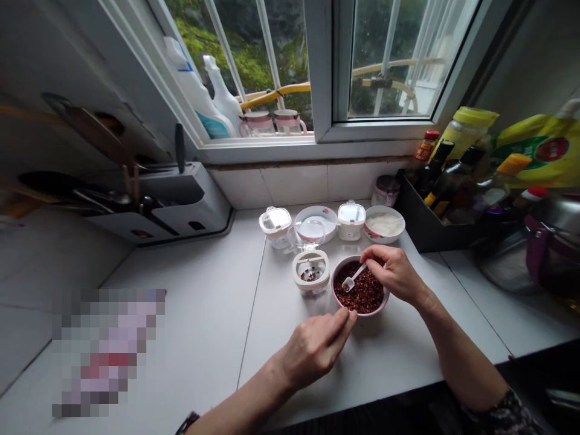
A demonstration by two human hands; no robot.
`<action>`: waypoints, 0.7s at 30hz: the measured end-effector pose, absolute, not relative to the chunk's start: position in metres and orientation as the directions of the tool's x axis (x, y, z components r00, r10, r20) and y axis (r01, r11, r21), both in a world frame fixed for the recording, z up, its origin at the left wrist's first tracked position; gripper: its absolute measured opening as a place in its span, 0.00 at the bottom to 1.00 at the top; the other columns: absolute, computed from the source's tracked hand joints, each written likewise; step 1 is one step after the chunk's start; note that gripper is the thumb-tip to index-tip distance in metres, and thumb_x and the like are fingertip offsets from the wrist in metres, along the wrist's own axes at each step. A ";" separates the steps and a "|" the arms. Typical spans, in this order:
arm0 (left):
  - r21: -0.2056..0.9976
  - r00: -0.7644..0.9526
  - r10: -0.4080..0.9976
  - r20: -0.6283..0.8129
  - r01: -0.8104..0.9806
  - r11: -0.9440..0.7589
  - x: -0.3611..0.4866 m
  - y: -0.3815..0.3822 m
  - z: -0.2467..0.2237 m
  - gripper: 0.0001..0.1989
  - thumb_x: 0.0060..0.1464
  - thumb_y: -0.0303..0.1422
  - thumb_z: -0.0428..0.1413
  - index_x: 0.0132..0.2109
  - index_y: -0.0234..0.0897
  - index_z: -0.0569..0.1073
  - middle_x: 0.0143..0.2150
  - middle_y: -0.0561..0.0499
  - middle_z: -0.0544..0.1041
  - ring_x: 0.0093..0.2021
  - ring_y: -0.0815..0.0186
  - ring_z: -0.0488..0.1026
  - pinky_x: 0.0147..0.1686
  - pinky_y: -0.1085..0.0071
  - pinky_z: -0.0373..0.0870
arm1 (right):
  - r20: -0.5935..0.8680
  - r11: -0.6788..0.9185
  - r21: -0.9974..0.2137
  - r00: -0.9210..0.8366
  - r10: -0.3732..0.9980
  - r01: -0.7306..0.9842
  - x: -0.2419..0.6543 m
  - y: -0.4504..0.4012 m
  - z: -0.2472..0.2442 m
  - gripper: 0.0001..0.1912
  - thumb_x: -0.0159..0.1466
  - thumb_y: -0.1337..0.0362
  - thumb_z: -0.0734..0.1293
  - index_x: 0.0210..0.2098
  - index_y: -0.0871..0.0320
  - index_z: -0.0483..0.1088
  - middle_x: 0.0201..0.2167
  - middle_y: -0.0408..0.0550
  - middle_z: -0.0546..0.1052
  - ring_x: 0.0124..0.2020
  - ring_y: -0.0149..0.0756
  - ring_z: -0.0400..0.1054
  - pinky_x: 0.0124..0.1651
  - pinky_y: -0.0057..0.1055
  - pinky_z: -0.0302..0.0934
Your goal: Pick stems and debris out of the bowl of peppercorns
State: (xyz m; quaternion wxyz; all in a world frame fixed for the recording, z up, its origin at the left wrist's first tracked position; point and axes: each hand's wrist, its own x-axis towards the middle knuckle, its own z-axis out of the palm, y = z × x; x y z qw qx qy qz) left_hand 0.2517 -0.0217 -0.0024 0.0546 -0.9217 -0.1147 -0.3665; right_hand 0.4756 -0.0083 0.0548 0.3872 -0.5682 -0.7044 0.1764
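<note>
My right hand [395, 273] pinches the handle of a small white spoon [348, 284], whose scoop rests over dark red dried flakes [368, 292] in a pink-rimmed bowl [336, 302]. At the bowl's near rim is my left hand [317, 341], its fingers pressed together; whether they grip the rim or a small thing cannot be made out. Just left of the bowl stands a clear jar [310, 272] with a cream rim, its transparent lid raised and some flakes inside.
Behind stand two lidded jars [275, 222] [351, 219], a bowl of white grains [317, 225] and a bowl of white powder [384, 225]. A black bottle box [421, 232] is at right, a grey utensil holder [199, 205] at left. A pixelated patch covers the left counter.
</note>
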 end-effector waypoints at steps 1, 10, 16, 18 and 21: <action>-0.014 0.702 0.171 0.692 0.250 -0.968 0.252 -0.022 -0.003 0.15 0.66 0.22 0.44 0.55 0.23 0.69 0.43 0.38 0.79 0.33 0.66 0.78 0.31 0.73 0.78 | 0.349 0.296 -0.687 -0.056 0.935 0.664 0.475 -0.008 0.055 0.10 0.59 0.73 0.59 0.28 0.57 0.70 0.25 0.44 0.76 0.27 0.32 0.68 0.34 0.29 0.61; -0.012 0.690 0.164 0.705 0.242 -0.970 0.253 -0.022 0.000 0.13 0.66 0.21 0.44 0.51 0.22 0.71 0.42 0.38 0.79 0.32 0.66 0.78 0.29 0.72 0.77 | 0.361 0.299 -0.660 -0.058 0.931 0.689 0.474 -0.009 0.054 0.11 0.59 0.73 0.59 0.28 0.57 0.71 0.25 0.44 0.75 0.27 0.33 0.68 0.35 0.29 0.61; -0.008 0.704 0.168 0.690 0.240 -0.971 0.253 -0.022 0.000 0.13 0.66 0.21 0.45 0.53 0.21 0.70 0.42 0.37 0.78 0.32 0.66 0.78 0.29 0.72 0.77 | 0.347 0.283 -0.677 -0.045 0.937 0.679 0.474 -0.008 0.054 0.10 0.59 0.73 0.59 0.27 0.58 0.70 0.24 0.44 0.75 0.27 0.32 0.67 0.34 0.28 0.59; -0.001 0.701 0.175 0.692 0.244 -0.970 0.253 -0.022 -0.001 0.13 0.66 0.22 0.45 0.53 0.22 0.70 0.42 0.38 0.79 0.32 0.67 0.78 0.29 0.73 0.77 | 0.339 0.276 -0.691 -0.037 0.940 0.668 0.474 -0.008 0.054 0.10 0.58 0.73 0.59 0.27 0.58 0.70 0.24 0.43 0.75 0.26 0.31 0.67 0.34 0.28 0.59; -0.005 0.696 0.172 0.697 0.245 -0.969 0.253 -0.022 -0.002 0.13 0.66 0.22 0.45 0.53 0.23 0.69 0.43 0.38 0.79 0.32 0.67 0.78 0.30 0.73 0.77 | 0.316 0.256 -0.726 -0.021 0.949 0.638 0.475 -0.008 0.053 0.10 0.59 0.72 0.59 0.27 0.58 0.71 0.24 0.43 0.74 0.26 0.31 0.66 0.33 0.27 0.59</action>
